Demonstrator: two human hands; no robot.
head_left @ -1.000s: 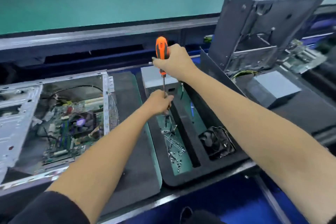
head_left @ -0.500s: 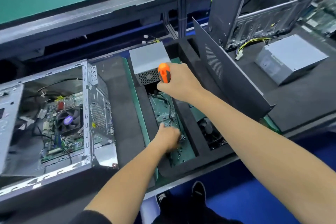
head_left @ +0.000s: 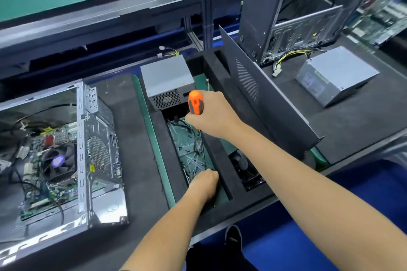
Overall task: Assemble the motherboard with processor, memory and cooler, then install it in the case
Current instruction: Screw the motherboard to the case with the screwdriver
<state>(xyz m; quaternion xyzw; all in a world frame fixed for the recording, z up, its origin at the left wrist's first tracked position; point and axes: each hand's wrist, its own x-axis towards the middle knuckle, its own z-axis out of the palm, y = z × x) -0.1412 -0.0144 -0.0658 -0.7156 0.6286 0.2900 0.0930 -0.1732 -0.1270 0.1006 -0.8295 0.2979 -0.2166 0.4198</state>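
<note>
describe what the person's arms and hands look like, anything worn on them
Both forearms are bare, with no gloves, watch or rings showing on the left hand or the right hand. No sleeve shows on either arm. A dark shoe shows below the bench edge.

- The open case (head_left: pixel 55 160) lies at the left, with the motherboard (head_left: pixel 50 167) inside.
- A foam tray (head_left: pixel 220 209) sits to its right, with screws (head_left: pixel 191 160) in the middle slot.
- A power supply (head_left: pixel 167 81) stands at the tray's back end.
- A second case (head_left: pixel 286 6) stands behind at the right.
</note>
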